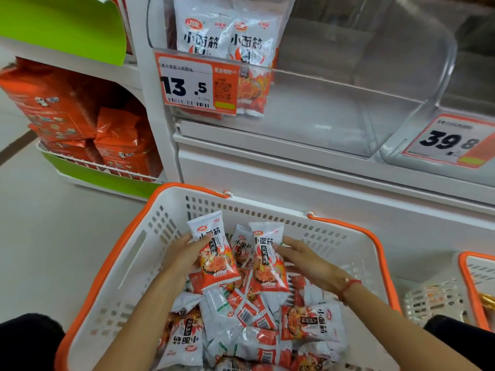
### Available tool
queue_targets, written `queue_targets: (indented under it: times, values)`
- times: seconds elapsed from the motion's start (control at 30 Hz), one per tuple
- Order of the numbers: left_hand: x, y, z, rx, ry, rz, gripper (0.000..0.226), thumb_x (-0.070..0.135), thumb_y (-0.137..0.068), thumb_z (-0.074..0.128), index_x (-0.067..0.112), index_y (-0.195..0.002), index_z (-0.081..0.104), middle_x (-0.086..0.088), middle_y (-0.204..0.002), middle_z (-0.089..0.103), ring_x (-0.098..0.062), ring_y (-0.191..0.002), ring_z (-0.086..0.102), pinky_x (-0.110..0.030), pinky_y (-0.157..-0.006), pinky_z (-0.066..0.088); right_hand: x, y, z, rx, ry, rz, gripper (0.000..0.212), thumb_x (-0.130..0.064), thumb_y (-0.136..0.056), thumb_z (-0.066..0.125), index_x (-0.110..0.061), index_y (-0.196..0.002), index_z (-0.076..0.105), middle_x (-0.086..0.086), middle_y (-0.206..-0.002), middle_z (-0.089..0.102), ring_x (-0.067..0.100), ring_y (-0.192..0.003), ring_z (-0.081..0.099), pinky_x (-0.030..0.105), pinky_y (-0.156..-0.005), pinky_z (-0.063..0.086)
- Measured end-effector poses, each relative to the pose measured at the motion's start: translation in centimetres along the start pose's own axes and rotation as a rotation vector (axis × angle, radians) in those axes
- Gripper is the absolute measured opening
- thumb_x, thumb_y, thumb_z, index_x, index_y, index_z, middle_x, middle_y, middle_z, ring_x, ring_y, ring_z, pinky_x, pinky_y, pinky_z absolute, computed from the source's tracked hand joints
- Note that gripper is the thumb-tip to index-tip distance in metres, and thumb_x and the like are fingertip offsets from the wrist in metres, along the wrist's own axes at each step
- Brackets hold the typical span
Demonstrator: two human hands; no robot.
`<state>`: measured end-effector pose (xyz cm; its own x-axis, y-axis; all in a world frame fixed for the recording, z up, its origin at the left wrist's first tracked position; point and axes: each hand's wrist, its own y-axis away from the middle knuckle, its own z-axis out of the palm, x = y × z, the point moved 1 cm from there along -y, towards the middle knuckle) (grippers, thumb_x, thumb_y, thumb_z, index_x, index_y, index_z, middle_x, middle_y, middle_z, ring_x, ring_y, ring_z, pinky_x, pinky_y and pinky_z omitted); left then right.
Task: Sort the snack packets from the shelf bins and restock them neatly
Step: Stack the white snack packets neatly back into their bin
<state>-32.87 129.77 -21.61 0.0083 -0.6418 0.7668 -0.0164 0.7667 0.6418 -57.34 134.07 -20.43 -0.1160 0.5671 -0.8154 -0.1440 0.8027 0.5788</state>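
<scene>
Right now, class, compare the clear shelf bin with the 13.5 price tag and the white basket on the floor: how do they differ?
The clear bin has see-through, solid walls; the basket is white, slotted and orange-rimmed. The bin holds only a few packets, standing upright at its left end; the basket holds a loose heap lying at all angles. Both hands, left hand and right hand, work in the basket, none in the bin. Both hold the same white-and-red snack packets.

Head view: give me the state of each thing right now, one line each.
Left hand: grips an upright white-and-red snack packet.
Right hand: holds a second upright packet.
White plastic basket with orange rim: holds a loose packet pile.
Clear plastic shelf bin: mostly bare, a few packets upright at its left end.
</scene>
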Motion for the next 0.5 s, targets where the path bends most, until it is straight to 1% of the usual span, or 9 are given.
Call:
queue_targets:
  times: [0.07,0.13,0.2,0.23,0.27,0.33,0.4,0.47,0.5]
  values:
    - [0.5,0.9,1.3,-0.047,-0.012,-0.025,0.024,0.025,-0.088,0.069,0.014,-0.109,0.066,-0.009,-0.099,0.074,-0.025,-0.091,0.069,-0.035,-0.078,0.054,-1.1,1.4,-0.6,-0.008,-0.091,0.011,0.023,-0.025,-0.101,0.048,-0.016,-0.116,0.062,0.003,-0.109,0.072,0.016,-0.096,0.068,0.028,-0.081,0.054]
    - [0.8,1.9,2.8,-0.121,-0.036,-0.038,0.026,0.028,-0.090,0.065,0.011,-0.110,0.064,-0.009,-0.101,0.072,-0.026,-0.095,0.066,-0.037,-0.085,0.051,-2.1,2.3,-0.6,0.024,-0.227,0.000,0.019,-0.023,-0.099,0.050,-0.012,-0.103,0.065,0.006,-0.100,0.070,0.013,-0.083,0.066,0.028,-0.075,0.054]
    - [1.4,3.4,4.6,-0.194,-0.096,-0.036,0.035,0.031,-0.094,0.060,0.011,-0.121,0.057,-0.005,-0.114,0.065,-0.026,-0.106,0.060,-0.040,-0.095,0.047,-2.9,3.2,-0.2,0.062,-0.263,-0.047,0.022,-0.026,-0.098,0.053,-0.009,-0.092,0.065,0.006,-0.086,0.068,0.012,-0.073,0.063,0.026,-0.070,0.054]
    - [1.8,4.1,5.3,-0.225,-0.112,-0.042,0.042,0.034,-0.095,0.057,0.011,-0.130,0.052,-0.006,-0.122,0.060,-0.027,-0.114,0.056,-0.039,-0.096,0.045,-3.0,3.5,-0.1,0.083,-0.241,-0.078,0.023,-0.029,-0.097,0.056,-0.009,-0.086,0.063,0.004,-0.078,0.065,0.011,-0.069,0.061,0.024,-0.066,0.053]
    - [2.2,4.8,6.0,-0.267,-0.113,-0.053,0.047,0.038,-0.097,0.053,0.011,-0.135,0.049,-0.008,-0.128,0.057,-0.027,-0.117,0.054,-0.036,-0.093,0.046,-3.1,3.7,0.1,0.105,-0.197,-0.114,0.025,-0.032,-0.095,0.059,-0.009,-0.085,0.060,0.005,-0.076,0.061,0.012,-0.070,0.060,0.024,-0.066,0.052]
    - [3.0,6.0,6.7,-0.352,-0.075,-0.052,0.058,0.052,-0.098,0.040,0.012,-0.139,0.046,-0.013,-0.135,0.055,-0.026,-0.116,0.056,-0.034,-0.086,0.048,-3.3,4.1,0.7,0.168,-0.090,-0.174,0.031,-0.037,-0.090,0.065,-0.007,-0.091,0.060,0.011,-0.086,0.056,0.019,-0.080,0.057,0.030,-0.073,0.050]
    - [3.5,6.5,6.9,-0.416,-0.095,-0.006,0.078,0.072,-0.088,0.036,0.021,-0.146,0.038,-0.010,-0.143,0.049,-0.028,-0.124,0.053,-0.038,-0.097,0.046,-3.7,4.5,1.1,0.275,-0.051,-0.221,0.029,-0.033,-0.089,0.067,-0.004,-0.093,0.064,0.012,-0.086,0.059,0.020,-0.079,0.061,0.027,-0.071,0.053]
    - [4.0,7.2,7.1,-0.447,-0.177,0.085,0.085,0.080,-0.076,0.048,0.032,-0.145,0.036,-0.002,-0.146,0.045,-0.023,-0.128,0.049,-0.043,-0.105,0.042,-4.7,5.1,1.6,0.407,-0.025,-0.269,0.019,-0.027,-0.086,0.072,-0.015,-0.100,0.069,0.012,-0.089,0.069,0.023,-0.081,0.070,0.026,-0.071,0.057]
    - [4.4,7.6,7.1,-0.429,-0.195,0.136,0.071,0.074,-0.078,0.056,0.034,-0.136,0.045,0.005,-0.142,0.048,-0.018,-0.126,0.049,-0.041,-0.105,0.042,-5.3,5.4,1.9,0.451,-0.019,-0.295,0.021,-0.025,-0.084,0.074,-0.017,-0.102,0.068,0.012,-0.091,0.071,0.024,-0.084,0.071,0.027,-0.073,0.057]
